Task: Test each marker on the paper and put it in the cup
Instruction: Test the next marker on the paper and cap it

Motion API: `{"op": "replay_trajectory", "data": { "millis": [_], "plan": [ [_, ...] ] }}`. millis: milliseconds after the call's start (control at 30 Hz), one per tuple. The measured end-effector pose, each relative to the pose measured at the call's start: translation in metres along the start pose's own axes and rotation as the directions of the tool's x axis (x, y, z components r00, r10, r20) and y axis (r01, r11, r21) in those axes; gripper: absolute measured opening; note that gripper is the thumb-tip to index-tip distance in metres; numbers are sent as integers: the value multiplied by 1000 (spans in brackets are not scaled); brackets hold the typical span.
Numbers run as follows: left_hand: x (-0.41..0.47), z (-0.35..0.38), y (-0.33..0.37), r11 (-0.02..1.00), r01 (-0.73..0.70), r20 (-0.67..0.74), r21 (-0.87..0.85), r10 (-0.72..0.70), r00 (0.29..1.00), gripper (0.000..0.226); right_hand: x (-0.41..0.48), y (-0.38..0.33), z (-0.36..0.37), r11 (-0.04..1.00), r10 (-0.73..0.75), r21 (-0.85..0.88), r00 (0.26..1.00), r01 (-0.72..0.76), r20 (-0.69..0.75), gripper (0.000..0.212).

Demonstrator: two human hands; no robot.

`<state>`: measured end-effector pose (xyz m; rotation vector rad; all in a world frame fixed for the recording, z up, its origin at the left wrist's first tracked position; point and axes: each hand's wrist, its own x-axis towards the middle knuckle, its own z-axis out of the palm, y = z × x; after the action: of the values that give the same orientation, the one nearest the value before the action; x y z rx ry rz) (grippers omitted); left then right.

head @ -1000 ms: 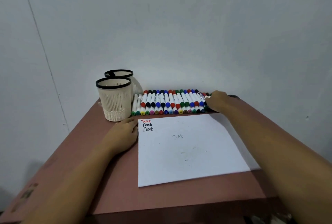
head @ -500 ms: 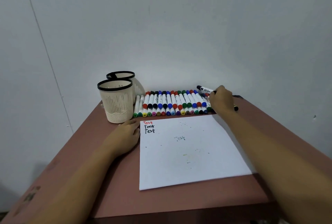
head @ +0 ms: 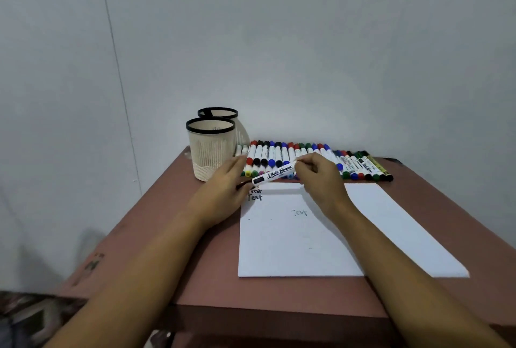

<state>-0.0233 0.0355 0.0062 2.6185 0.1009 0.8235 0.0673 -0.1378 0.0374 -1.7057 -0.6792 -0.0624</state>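
Observation:
A white whiteboard marker (head: 276,175) with a black cap hangs slantwise over the top left corner of the white paper (head: 307,238). My right hand (head: 321,180) pinches its right end. My left hand (head: 223,191) holds the black cap end at the lower left. The words "Test" stand at the paper's top left, partly hidden by my left hand. A cream mesh cup with a black rim (head: 210,152) stands left of the paper, and a second such cup (head: 219,112) is behind it.
A long row of capped markers (head: 357,166) in red, black, blue and green lies along the back of the reddish-brown table (head: 212,278), against the wall. The table's front edge runs below the paper. Patterned floor shows at the lower left.
My right hand has carried the marker from the row's right end leftward to the paper's top left. My left hand has lifted off the table and taken the cap end.

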Motion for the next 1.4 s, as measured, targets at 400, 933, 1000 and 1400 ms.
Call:
{"op": "replay_trajectory", "data": {
  "millis": [400, 933, 1000, 1400],
  "plan": [
    [3, 11, 14, 993, -105, 95, -61, 110, 989, 12, -7, 3, 28, 945, 160, 271, 981, -185, 112, 24],
    [5, 5, 15, 986, -83, 51, -143, 91, 994, 17, 1, 7, 23, 906, 80, 403, 987, -129, 136, 23],
    [5, 6, 13, 981, -59, 35, -183, 67, 997, 14, 2, 7, 22, 902, 60, 416, 986, -120, 153, 22],
    [6, 7, 5, 936, -18, -47, -352, 1, 999, 28, 2, 3, 13, 913, 17, 397, 980, -96, 197, 19]
  ]
}}
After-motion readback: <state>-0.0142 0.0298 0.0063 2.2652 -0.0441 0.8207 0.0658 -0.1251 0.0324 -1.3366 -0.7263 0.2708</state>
